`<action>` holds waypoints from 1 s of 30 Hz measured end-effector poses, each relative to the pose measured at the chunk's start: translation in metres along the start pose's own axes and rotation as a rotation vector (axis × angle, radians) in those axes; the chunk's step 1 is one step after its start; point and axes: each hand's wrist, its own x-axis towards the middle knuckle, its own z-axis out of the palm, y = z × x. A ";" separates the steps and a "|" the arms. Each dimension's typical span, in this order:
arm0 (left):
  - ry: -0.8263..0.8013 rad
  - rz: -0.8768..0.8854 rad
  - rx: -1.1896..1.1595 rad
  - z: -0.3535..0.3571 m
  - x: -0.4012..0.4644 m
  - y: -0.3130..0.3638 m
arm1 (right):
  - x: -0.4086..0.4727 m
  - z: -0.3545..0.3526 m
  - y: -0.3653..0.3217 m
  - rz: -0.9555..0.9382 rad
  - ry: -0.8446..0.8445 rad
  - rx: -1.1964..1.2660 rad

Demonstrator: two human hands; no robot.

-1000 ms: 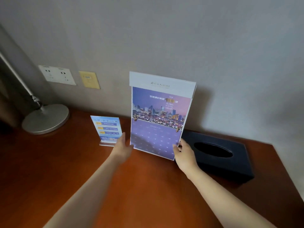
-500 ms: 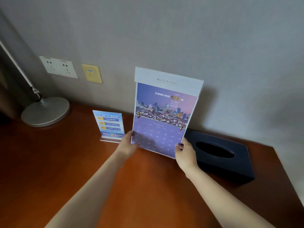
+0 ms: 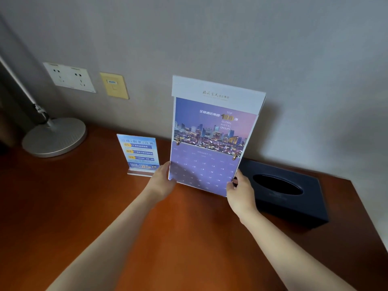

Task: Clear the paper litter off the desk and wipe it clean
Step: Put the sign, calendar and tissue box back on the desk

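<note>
Reddish-brown wooden desk (image 3: pixel 88 206) bearing lamp base (image 3: pixel 55 137), acrylic sign stand (image 3: pixel 139 154), dark tissue box (image 3: pixel 281 192).

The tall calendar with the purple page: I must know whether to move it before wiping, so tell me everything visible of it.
The tall card calendar with a purple date page stands nearly upright near the grey wall, its top leaning back. A white header band tops a city skyline photo; two gold rings hold the January sheet. The left hand holds its lower left edge, the right hand pinches its lower right corner. Whether its base touches the brown wooden desk is unclear.

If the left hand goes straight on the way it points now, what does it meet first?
Probably the calendar itself: the left hand already holds its lower left edge. Past that, likely the wall; depth is unclear.
</note>
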 end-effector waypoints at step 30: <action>0.519 0.010 0.184 -0.046 0.045 0.009 | -0.046 0.014 0.027 -0.094 -0.125 -0.195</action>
